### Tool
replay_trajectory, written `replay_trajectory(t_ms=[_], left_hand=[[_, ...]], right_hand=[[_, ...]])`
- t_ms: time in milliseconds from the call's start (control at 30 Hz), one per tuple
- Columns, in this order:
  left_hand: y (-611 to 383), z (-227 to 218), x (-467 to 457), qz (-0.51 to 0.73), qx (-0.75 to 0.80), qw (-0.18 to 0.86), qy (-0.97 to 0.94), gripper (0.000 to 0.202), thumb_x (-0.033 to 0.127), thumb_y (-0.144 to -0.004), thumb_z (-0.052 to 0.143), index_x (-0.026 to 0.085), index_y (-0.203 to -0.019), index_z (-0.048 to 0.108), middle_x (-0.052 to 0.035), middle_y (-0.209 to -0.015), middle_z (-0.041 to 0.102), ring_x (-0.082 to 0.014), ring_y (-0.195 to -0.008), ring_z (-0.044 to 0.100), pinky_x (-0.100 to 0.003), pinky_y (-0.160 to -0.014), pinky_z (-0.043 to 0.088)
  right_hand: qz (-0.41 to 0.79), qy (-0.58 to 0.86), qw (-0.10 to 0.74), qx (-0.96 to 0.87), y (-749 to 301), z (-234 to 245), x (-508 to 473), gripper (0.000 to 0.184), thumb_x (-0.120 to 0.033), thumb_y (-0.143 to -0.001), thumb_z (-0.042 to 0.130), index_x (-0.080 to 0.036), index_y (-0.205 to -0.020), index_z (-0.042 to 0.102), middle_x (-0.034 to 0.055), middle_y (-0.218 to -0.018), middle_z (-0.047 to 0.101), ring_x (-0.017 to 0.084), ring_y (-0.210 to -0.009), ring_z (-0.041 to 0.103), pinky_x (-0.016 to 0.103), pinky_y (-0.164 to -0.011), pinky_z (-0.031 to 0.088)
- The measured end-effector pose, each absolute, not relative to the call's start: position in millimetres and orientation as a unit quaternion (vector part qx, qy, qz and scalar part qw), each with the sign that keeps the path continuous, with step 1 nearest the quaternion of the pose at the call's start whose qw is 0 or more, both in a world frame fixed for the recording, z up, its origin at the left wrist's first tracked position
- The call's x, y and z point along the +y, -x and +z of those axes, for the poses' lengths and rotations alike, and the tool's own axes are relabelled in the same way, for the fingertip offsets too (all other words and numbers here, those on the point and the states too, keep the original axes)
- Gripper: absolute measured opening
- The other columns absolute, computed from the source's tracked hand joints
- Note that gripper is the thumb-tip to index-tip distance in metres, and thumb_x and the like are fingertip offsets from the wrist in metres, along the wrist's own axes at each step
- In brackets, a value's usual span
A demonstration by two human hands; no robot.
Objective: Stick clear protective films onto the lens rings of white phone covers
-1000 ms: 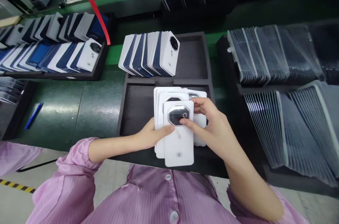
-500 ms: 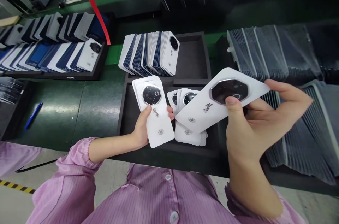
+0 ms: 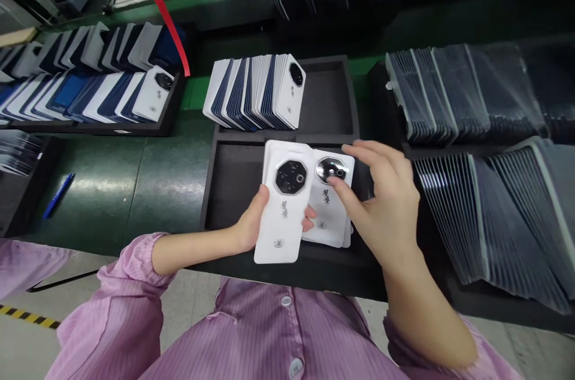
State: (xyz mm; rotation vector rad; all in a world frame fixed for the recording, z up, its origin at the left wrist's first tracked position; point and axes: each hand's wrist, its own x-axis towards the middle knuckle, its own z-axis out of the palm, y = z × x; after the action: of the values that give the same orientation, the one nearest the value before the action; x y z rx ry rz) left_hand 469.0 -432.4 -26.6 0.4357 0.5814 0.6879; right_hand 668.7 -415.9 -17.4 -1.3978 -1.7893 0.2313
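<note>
1. Centrally, the left hand [image 3: 249,225] is closed around a small stack of white phone back covers [image 3: 283,215]. The thumb lies on the front face and fingertips show at the stack's right edge.
2. That stack is held tilted above the near compartment of a black foam tray [image 3: 224,188], with the octagonal camera ring facing up.
3. The right hand [image 3: 381,203] is open, fingers spread, and grips nothing. Its index fingertip rests by the round camera ring on top of a second pile of white covers [image 3: 330,221].
4. This pile lies flat in the same compartment, just right of the held stack. The held stack hides its left edge, and the right hand covers its right edge and part of the tray wall behind.
5. A leaning row of white and dark-blue covers [image 3: 254,92] stands in the left part of the tray's far compartment.
6. On the green bench [image 3: 135,170] to the left, another dark tray [image 3: 135,128] carries more leaning rows of covers [image 3: 90,92]. A blue pen [image 3: 57,194] lies well apart from both hands.
7. A red strip [image 3: 162,8] runs slantwise above that left tray.
8. On the right, leaning rows of clear plastic sleeves [image 3: 471,92] fill dark trays. The nearer row [image 3: 503,218] stands near the right hand.
9. Pink striped sleeves [image 3: 130,284] cross the lower edge.
</note>
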Motion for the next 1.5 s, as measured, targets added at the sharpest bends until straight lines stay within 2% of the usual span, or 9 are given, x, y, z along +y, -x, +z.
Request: replay_trajectory(t_ms=[100,267,600,833,1100,1200,1267,1400,1500], left_hand=[[-469.1,-30.0,-434.7,0.266,0.27,0.893,-0.241,0.081,0.082,-0.063,0.069,0.01,-0.1,0.071,-0.0123,-0.095,0.07,-0.0212,-0.081,0.065,-0.032,-0.079,0.05],[-468.9,-33.2,-438.1,0.229,0.293,0.883,-0.288,0.079,0.082,-0.064,0.066,0.01,-0.096,0.071,-0.0134,-0.093,0.07,-0.021,-0.078,0.066,-0.033,-0.077,0.053],[-465.7,-31.4,-439.6,0.186,0.301,0.857,-0.375,0.082,0.086,-0.07,0.054,0.01,-0.098,0.07,-0.0165,-0.101,0.07,-0.0218,-0.083,0.068,-0.033,-0.078,0.055],[-465.2,-29.5,-440.7,0.194,0.302,0.852,-0.38,0.081,0.085,-0.07,0.055,0.011,-0.1,0.069,-0.0157,-0.1,0.07,-0.0213,-0.084,0.069,-0.032,-0.08,0.055],[-467.6,-31.3,-440.1,0.248,0.281,0.882,-0.285,0.079,0.082,-0.067,0.065,0.01,-0.101,0.069,-0.0144,-0.096,0.07,-0.0232,-0.081,0.067,-0.038,-0.083,0.052],[-465.4,-27.2,-438.8,0.272,0.237,0.899,-0.248,0.083,0.083,-0.069,0.061,0.01,-0.107,0.068,-0.0141,-0.097,0.07,-0.0255,-0.086,0.066,-0.039,-0.087,0.049],[-464.0,-23.3,-437.9,0.286,0.211,0.904,-0.237,0.084,0.083,-0.07,0.061,0.009,-0.111,0.068,-0.014,-0.1,0.07,-0.0258,-0.089,0.065,-0.038,-0.088,0.047],[-463.2,-17.3,-436.1,0.31,0.174,0.912,-0.203,0.079,0.078,-0.069,0.067,0.01,-0.11,0.069,-0.0131,-0.106,0.067,-0.0237,-0.091,0.061,-0.033,-0.081,0.047],[-463.2,-15.5,-435.8,0.311,0.164,0.917,-0.19,0.077,0.075,-0.067,0.071,0.012,-0.112,0.069,-0.0122,-0.106,0.065,-0.0234,-0.091,0.061,-0.032,-0.079,0.047]], right_hand=[[0.137,0.432,0.464,-0.762,-665.2,-10.4,-418.8,0.023,-0.021,-0.092,0.065,-0.029,-0.113,0.064,0.0058,-0.105,0.069,0.028,-0.098,0.065,0.044,-0.085,0.049],[0.091,0.441,0.444,-0.775,-662.2,-10.6,-420.6,0.015,-0.024,-0.089,0.069,-0.029,-0.103,0.066,0.0035,-0.088,0.064,0.026,-0.083,0.064,0.044,-0.075,0.047],[0.193,0.432,0.412,-0.779,-670.2,-2.0,-422.7,0.007,-0.022,-0.089,0.067,-0.025,-0.092,0.062,0.0025,-0.086,0.061,0.024,-0.083,0.064,0.041,-0.074,0.048],[0.163,0.421,0.421,-0.787,-670.1,-0.5,-424.5,0.011,-0.018,-0.089,0.069,-0.025,-0.086,0.061,0.0005,-0.084,0.06,0.021,-0.077,0.062,0.039,-0.073,0.045],[0.083,0.411,0.417,-0.807,-666.8,-4.5,-425.2,0.012,-0.018,-0.092,0.063,-0.026,-0.083,0.062,0.0023,-0.091,0.066,0.024,-0.086,0.063,0.042,-0.077,0.041],[0.161,0.331,0.422,-0.829,-668.6,-0.3,-428.8,0.015,-0.019,-0.094,0.061,-0.026,-0.081,0.062,0.0006,-0.089,0.069,0.022,-0.082,0.064,0.042,-0.077,0.045],[0.261,0.321,0.468,-0.781,-669.5,2.6,-431.5,0.014,-0.018,-0.094,0.061,-0.026,-0.082,0.061,0.0005,-0.083,0.067,0.021,-0.076,0.064,0.04,-0.071,0.047],[0.397,0.432,0.633,-0.505,-673.5,0.3,-427.3,0.015,-0.019,-0.088,0.07,-0.028,-0.083,0.058,-0.0005,-0.07,0.057,0.019,-0.06,0.053,0.033,-0.055,0.043],[0.476,0.457,0.639,-0.395,-680.8,-10.2,-415.9,0.012,-0.025,-0.085,0.071,-0.03,-0.086,0.06,-0.0016,-0.069,0.051,0.017,-0.058,0.048,0.031,-0.051,0.041]])
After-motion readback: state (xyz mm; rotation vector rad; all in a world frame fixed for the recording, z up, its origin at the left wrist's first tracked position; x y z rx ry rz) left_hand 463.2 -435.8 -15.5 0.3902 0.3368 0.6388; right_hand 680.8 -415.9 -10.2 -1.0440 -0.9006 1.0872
